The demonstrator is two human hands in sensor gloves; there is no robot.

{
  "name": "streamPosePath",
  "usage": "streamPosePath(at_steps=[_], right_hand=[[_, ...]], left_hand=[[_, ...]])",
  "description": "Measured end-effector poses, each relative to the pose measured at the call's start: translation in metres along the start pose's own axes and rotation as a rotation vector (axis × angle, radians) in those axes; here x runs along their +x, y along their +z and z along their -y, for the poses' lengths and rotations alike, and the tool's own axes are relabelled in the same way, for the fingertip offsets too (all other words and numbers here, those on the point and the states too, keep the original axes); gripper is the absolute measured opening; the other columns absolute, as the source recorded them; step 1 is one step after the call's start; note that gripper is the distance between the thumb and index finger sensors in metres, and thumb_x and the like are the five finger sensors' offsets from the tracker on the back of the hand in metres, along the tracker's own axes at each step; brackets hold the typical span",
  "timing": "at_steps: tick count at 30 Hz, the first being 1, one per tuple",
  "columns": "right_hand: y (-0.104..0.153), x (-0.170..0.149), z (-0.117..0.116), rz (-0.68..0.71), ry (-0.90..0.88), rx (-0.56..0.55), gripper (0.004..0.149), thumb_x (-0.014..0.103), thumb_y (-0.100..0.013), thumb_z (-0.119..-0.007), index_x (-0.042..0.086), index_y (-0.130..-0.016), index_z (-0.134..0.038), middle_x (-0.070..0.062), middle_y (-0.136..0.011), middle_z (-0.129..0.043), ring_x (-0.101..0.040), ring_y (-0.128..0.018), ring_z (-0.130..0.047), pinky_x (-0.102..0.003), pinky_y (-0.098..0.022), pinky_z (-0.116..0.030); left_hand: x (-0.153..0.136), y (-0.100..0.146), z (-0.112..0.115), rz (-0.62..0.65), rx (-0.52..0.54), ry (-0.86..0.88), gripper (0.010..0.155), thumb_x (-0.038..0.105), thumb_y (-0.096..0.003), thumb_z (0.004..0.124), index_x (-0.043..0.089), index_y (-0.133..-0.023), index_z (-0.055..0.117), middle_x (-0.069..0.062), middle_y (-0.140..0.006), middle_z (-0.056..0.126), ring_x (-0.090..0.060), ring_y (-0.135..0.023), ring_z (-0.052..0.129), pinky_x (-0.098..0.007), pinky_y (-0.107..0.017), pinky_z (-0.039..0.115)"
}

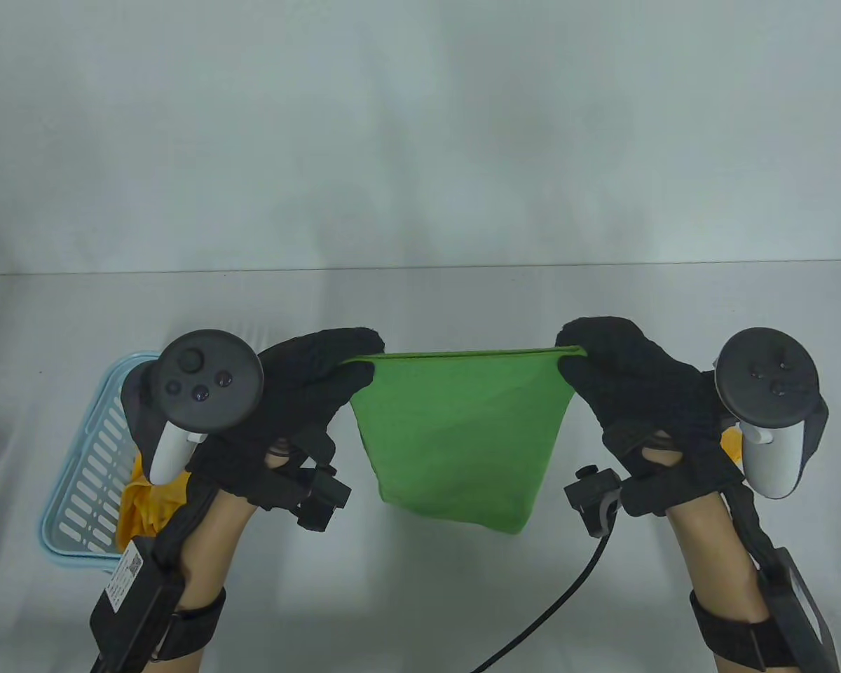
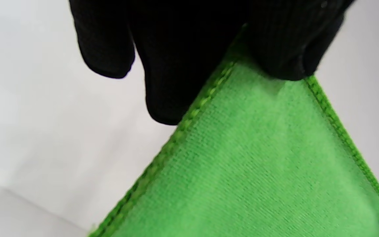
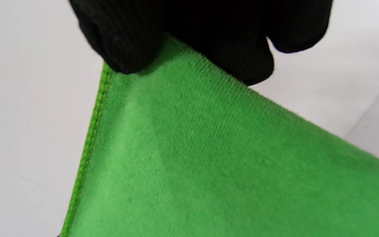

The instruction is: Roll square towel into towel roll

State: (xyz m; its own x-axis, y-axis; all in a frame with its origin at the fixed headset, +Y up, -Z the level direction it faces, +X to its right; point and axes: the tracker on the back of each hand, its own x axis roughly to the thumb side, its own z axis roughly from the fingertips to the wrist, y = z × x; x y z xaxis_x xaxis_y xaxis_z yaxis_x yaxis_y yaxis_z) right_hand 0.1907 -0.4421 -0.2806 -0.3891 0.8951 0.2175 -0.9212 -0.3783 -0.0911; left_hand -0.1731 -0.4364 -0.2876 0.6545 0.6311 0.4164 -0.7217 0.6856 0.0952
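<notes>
A green square towel [image 1: 462, 434] hangs in the air between both hands, its top edge stretched level and the rest drooping toward the table. My left hand [image 1: 354, 364] pinches the top left corner of the towel [image 2: 258, 158]; the gloved fingers [image 2: 281, 42] are curled over the hem. My right hand [image 1: 575, 354] pinches the top right corner of the towel [image 3: 209, 158], with fingers [image 3: 127, 42] clamped over the stitched edge. The lower edge of the towel hangs above the table near the front.
A light blue slotted basket [image 1: 87, 456] stands at the left under my left wrist, with a yellow cloth [image 1: 147, 501] in it. Another bit of yellow [image 1: 732, 445] shows behind my right wrist. A black cable [image 1: 568, 596] trails from the right glove.
</notes>
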Motion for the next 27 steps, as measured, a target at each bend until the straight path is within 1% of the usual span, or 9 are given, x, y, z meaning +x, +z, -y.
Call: streamPosePath(at_steps=[2,5,9,12,15,19,22,25,27], right_hand=[[-0.005,0.006,0.004,0.005,-0.002,-0.008,0.04,0.036,-0.034,-0.086,0.036,-0.074,-0.082,0.003,-0.063,-0.097,-0.024,-0.057,-0.096,-0.052,-0.054,-0.075],[-0.024,0.003,0.002,-0.033,0.034,-0.016,0.04,0.036,-0.034,-0.086,0.036,-0.074,-0.082,0.003,-0.063,-0.097,-0.024,-0.057,-0.095,-0.052,-0.054,-0.075],[-0.061,-0.029,-0.014,-0.132,0.077,0.014,0.041,0.035,-0.035,-0.085,0.035,-0.075,-0.081,0.003,-0.063,-0.096,-0.024,-0.057,-0.095,-0.052,-0.054,-0.075],[-0.085,-0.06,-0.03,-0.22,0.128,0.017,0.04,0.035,-0.035,-0.085,0.035,-0.075,-0.082,0.003,-0.063,-0.096,-0.025,-0.058,-0.095,-0.052,-0.054,-0.074],[-0.105,-0.074,-0.038,-0.276,0.171,-0.049,0.039,0.035,-0.034,-0.085,0.036,-0.073,-0.083,0.003,-0.071,-0.092,-0.027,-0.066,-0.091,-0.053,-0.057,-0.072],[-0.116,-0.044,-0.022,-0.213,0.099,-0.145,0.039,0.036,-0.035,-0.084,0.039,-0.073,-0.082,0.003,-0.082,-0.087,-0.029,-0.075,-0.087,-0.054,-0.06,-0.069],[-0.115,-0.026,-0.011,-0.163,0.097,-0.181,0.039,0.036,-0.035,-0.084,0.04,-0.074,-0.082,0.003,-0.085,-0.084,-0.029,-0.078,-0.085,-0.054,-0.061,-0.068],[-0.112,-0.035,-0.015,-0.17,0.15,-0.174,0.039,0.036,-0.036,-0.083,0.04,-0.074,-0.081,0.003,-0.085,-0.084,-0.029,-0.078,-0.085,-0.054,-0.061,-0.068],[-0.109,-0.054,-0.023,-0.198,0.192,-0.146,0.039,0.035,-0.036,-0.082,0.04,-0.074,-0.081,0.004,-0.086,-0.084,-0.029,-0.079,-0.085,-0.054,-0.062,-0.068]], left_hand=[[0.003,-0.007,-0.004,-0.001,-0.004,0.025,0.043,0.041,-0.0398,0.083,0.033,-0.082,0.09,0.011,-0.067,0.104,-0.017,-0.061,0.106,-0.051,-0.065,0.076],[-0.003,-0.03,-0.001,-0.054,-0.021,0.007,0.044,0.041,-0.0401,0.082,0.032,-0.082,0.09,0.011,-0.064,0.103,-0.017,-0.057,0.106,-0.051,-0.064,0.076],[-0.035,-0.065,0.023,-0.211,-0.096,-0.051,0.043,0.042,-0.0403,0.081,0.034,-0.082,0.089,0.011,-0.066,0.102,-0.017,-0.06,0.105,-0.051,-0.065,0.076],[-0.063,-0.085,0.046,-0.326,-0.151,-0.075,0.042,0.042,-0.0396,0.082,0.037,-0.081,0.09,0.01,-0.075,0.099,-0.02,-0.069,0.102,-0.052,-0.066,0.074],[-0.077,-0.102,0.062,-0.403,-0.172,-0.099,0.042,0.042,-0.039,0.082,0.039,-0.08,0.091,0.009,-0.081,0.097,-0.021,-0.075,0.1,-0.052,-0.066,0.074],[-0.051,-0.114,0.039,-0.299,-0.04,-0.067,0.042,0.043,-0.0393,0.081,0.042,-0.08,0.088,0.011,-0.086,0.093,-0.02,-0.08,0.097,-0.052,-0.068,0.072],[-0.031,-0.113,0.026,-0.226,-0.007,-0.068,0.042,0.043,-0.04,0.08,0.043,-0.082,0.087,0.012,-0.089,0.091,-0.019,-0.084,0.094,-0.052,-0.071,0.07],[-0.033,-0.109,0.036,-0.236,-0.043,-0.159,0.043,0.043,-0.0399,0.081,0.043,-0.082,0.086,0.012,-0.088,0.091,-0.019,-0.084,0.094,-0.052,-0.071,0.07],[-0.045,-0.104,0.053,-0.265,-0.082,-0.213,0.043,0.042,-0.0396,0.081,0.043,-0.082,0.087,0.012,-0.088,0.091,-0.019,-0.084,0.094,-0.052,-0.07,0.07]])
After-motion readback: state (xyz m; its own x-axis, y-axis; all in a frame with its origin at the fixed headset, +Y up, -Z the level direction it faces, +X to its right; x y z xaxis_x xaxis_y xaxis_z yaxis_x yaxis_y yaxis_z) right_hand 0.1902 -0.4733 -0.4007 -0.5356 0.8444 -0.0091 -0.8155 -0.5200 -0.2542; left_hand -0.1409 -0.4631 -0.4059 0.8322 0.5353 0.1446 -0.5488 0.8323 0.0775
